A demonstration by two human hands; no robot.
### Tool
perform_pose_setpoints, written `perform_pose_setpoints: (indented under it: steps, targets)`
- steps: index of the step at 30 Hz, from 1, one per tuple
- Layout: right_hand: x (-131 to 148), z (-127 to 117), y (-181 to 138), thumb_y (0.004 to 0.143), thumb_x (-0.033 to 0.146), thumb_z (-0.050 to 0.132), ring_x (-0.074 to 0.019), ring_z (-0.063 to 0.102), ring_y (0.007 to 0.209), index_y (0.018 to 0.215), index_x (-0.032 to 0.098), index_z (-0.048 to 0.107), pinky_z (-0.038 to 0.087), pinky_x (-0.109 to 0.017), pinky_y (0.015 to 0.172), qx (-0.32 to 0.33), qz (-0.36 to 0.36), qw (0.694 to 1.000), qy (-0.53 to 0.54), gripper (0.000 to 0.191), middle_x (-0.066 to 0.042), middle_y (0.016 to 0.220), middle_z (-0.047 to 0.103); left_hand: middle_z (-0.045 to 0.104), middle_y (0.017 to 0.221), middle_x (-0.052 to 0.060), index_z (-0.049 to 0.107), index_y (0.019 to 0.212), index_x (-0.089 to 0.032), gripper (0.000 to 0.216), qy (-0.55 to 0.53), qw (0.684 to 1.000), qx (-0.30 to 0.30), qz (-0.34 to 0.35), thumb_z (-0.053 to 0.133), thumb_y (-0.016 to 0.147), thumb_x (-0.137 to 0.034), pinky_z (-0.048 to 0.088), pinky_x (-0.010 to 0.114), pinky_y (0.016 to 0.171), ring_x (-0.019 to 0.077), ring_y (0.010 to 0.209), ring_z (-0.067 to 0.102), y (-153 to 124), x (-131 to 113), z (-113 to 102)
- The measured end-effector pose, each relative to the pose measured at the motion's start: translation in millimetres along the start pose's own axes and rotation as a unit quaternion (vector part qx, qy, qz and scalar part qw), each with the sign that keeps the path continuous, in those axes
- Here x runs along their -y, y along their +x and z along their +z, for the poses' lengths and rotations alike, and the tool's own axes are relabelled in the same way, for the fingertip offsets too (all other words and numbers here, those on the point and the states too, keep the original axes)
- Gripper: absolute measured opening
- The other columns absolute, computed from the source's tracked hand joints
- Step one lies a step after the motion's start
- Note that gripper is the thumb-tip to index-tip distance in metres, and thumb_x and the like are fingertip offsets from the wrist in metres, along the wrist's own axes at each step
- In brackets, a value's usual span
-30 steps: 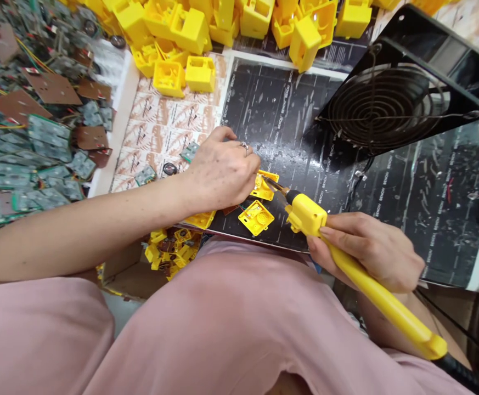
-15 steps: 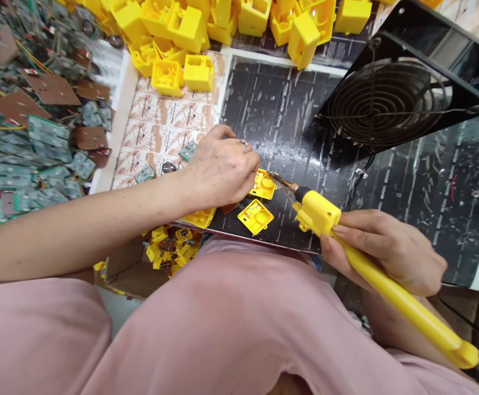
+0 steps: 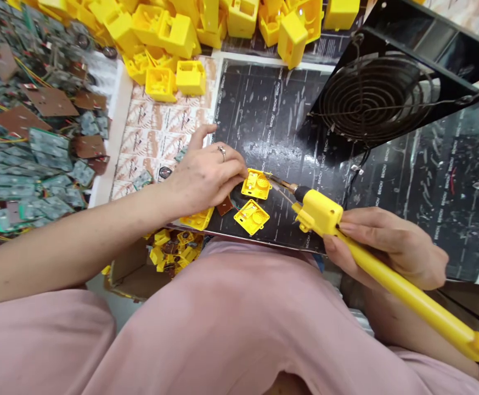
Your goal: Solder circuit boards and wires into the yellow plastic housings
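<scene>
My right hand (image 3: 391, 247) is wrapped round the handle of a yellow soldering iron (image 3: 412, 299), whose metal tip points left. The tip is at the upper right edge of a small open yellow plastic casing half (image 3: 256, 184) with a round speaker grille. My left hand (image 3: 212, 173), a ring on one finger, has its fingertips closed at the left edge of this casing; its little finger sticks out. A second casing half (image 3: 251, 217) lies just below, with thin wires running to a brown circuit board (image 3: 224, 206). Another yellow piece (image 3: 197, 219) lies under my left wrist.
A black fan (image 3: 365, 101) with a wire guard stands at the right back. Yellow housings (image 3: 177, 35) are heaped at the back. Circuit boards (image 3: 37, 148) pile up at the left. A cardboard box (image 3: 130, 274) of yellow parts is below the table edge.
My left hand has shifted left and its fingers have straightened somewhat, uncovering more of the upper casing and the brown board. The soldering iron tip stays by the casing.
</scene>
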State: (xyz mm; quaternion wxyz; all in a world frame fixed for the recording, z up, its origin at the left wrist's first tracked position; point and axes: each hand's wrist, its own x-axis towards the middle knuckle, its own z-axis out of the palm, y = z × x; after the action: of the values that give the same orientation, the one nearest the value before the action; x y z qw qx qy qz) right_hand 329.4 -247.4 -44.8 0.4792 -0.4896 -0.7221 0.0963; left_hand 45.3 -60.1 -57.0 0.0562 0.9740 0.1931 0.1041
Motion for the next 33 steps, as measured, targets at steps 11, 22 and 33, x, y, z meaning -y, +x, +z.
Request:
perform_pose_setpoints:
  steps: [11,22,33]
  targets:
    - [2.6,-9.9,-0.9,0.096,0.008,0.085,-0.0163,0.084,0.083,0.113,0.022,0.072,0.071,-0.024,0.069,0.078,-0.018,0.997,0.013,0.026,0.0,0.092,0.081,0.08,0.089,0.001,0.079,0.088,-0.027,0.034,-0.01,0.99,0.111,-0.083,0.052,0.107,-0.032,0.036,0.064,0.137,0.0263,0.106,0.074,17.8,-17.1,-13.8]
    - [7.4,-4.1,9.9,0.094,0.006,0.087,-0.0147,0.082,0.08,0.106,0.021,0.069,0.071,-0.025,0.075,0.114,-0.016,0.993,-0.006,0.026,0.0,0.096,0.083,0.07,0.077,0.0,0.075,0.077,-0.023,0.026,-0.045,0.971,0.212,-0.101,0.056,0.093,-0.031,0.038,0.057,0.13,0.0248,0.102,0.073,41.2,-11.7,-18.3]
    - [14.2,-20.3,13.2,0.104,0.018,0.08,-0.0173,0.083,0.086,0.105,0.025,0.07,0.074,-0.032,0.08,0.133,-0.015,0.99,-0.035,0.012,-0.003,0.094,0.083,0.072,0.081,0.003,0.075,0.078,-0.021,0.02,-0.004,0.946,0.307,-0.109,0.06,0.089,-0.029,0.045,0.051,0.122,0.0281,0.105,0.074,64.4,-22.0,-31.7]
